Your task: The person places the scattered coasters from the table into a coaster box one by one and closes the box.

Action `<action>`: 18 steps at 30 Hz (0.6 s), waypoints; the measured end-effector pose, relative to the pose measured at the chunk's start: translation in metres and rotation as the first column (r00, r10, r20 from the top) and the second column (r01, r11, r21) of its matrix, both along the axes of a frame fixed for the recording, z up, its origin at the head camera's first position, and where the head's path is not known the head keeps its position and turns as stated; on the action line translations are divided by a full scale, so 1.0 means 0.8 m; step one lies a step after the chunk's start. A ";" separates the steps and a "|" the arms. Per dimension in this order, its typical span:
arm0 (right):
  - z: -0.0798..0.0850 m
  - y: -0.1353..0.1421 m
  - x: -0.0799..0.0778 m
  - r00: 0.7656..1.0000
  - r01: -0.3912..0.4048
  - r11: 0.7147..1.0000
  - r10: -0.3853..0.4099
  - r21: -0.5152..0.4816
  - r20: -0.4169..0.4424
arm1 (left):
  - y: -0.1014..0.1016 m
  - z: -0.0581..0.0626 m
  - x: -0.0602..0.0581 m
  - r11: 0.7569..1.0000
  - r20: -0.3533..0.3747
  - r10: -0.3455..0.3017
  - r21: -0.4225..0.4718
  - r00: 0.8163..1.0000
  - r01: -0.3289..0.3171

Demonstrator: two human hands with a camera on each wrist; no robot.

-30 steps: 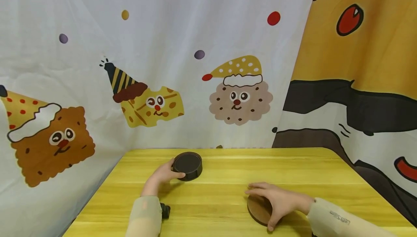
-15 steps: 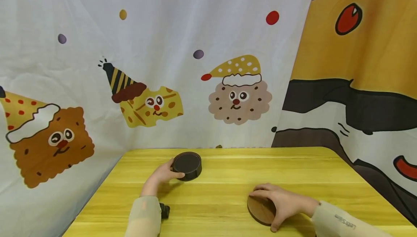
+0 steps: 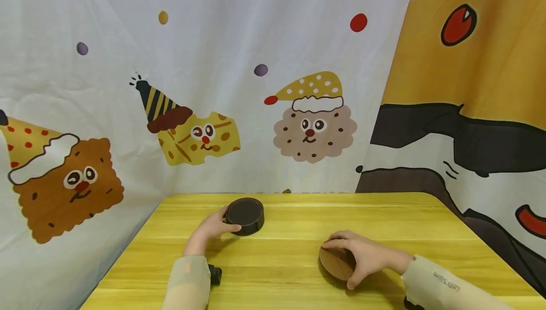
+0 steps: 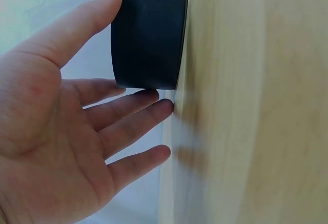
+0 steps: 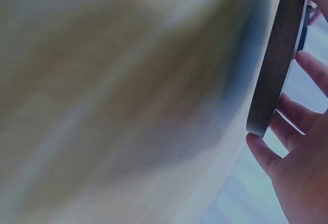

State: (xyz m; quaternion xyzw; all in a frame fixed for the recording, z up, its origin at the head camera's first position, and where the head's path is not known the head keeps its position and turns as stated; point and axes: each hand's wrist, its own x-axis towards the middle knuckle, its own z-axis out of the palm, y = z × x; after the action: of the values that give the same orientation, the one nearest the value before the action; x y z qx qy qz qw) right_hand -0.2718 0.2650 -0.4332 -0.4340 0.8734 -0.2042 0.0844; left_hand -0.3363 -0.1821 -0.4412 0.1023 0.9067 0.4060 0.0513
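On the far left part of the table, a round black coaster holder (image 3: 245, 215) stands with a dark disc-shaped top. My left hand (image 3: 213, 225) holds its near left side between thumb and fingers. In the left wrist view the holder's smooth black wall (image 4: 148, 34) shows, with ribs above it, and the lower fingers are spread. A round brown wooden coaster (image 3: 337, 263) is at the right front. My right hand (image 3: 362, 255) grips it by the edge, thumb on the near side and fingers on the far side. The right wrist view shows the coaster's edge (image 5: 277, 60) raised off the tabletop.
The yellow wood-grain table (image 3: 273, 277) has rounded far corners. Right behind its far edge hangs a white curtain (image 3: 213, 40) with cartoon biscuits and cheese. A black wrist-worn device (image 3: 215, 275) sits beside the left sleeve (image 3: 187, 281).
My right hand has closed its fingers onto the wooden coaster and lifted it slightly, shifting it a little up and left. My left hand and the black holder have stayed put.
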 end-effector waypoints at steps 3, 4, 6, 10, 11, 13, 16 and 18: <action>0.010 -0.009 -0.007 1.000 0.023 1.000 -0.023 -0.005 0.005 | -0.001 0.001 -0.001 1.000 -0.007 0.002 0.010 1.000 -0.002; 0.014 -0.012 -0.009 0.999 0.030 1.000 -0.030 -0.007 0.011 | -0.001 0.001 -0.001 1.000 -0.008 0.004 0.007 1.000 -0.004; 0.020 -0.019 -0.014 0.999 0.035 0.999 -0.035 -0.012 0.015 | -0.001 0.003 0.000 1.000 -0.006 0.005 0.006 1.000 -0.005; 0.031 -0.032 -0.023 1.000 0.029 0.999 -0.030 -0.024 -0.004 | 0.000 0.005 0.001 1.000 -0.009 0.009 -0.006 1.000 -0.009; 0.034 -0.035 -0.026 1.000 0.027 0.999 -0.027 -0.028 -0.007 | 0.000 0.005 0.001 1.000 -0.009 0.011 -0.005 1.000 -0.011; 0.039 -0.041 -0.030 1.000 0.024 0.999 -0.024 -0.037 -0.012 | -0.001 0.004 0.001 1.000 -0.010 0.018 -0.009 1.000 -0.018; 0.045 -0.048 -0.034 0.999 0.019 0.999 -0.021 -0.051 -0.028 | -0.002 0.003 0.000 1.000 -0.012 0.022 -0.019 1.000 -0.022; 0.048 -0.052 -0.036 0.999 0.021 0.998 -0.023 -0.056 -0.038 | -0.002 0.002 -0.001 1.000 -0.015 0.021 -0.021 1.000 -0.021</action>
State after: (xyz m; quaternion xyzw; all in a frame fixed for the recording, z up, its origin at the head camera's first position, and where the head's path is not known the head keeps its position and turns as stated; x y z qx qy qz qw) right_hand -0.3007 0.2235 -0.3950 -0.4303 0.8736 -0.2211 0.0529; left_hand -0.3373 -0.1835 -0.4397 0.0952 0.9124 0.3960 0.0415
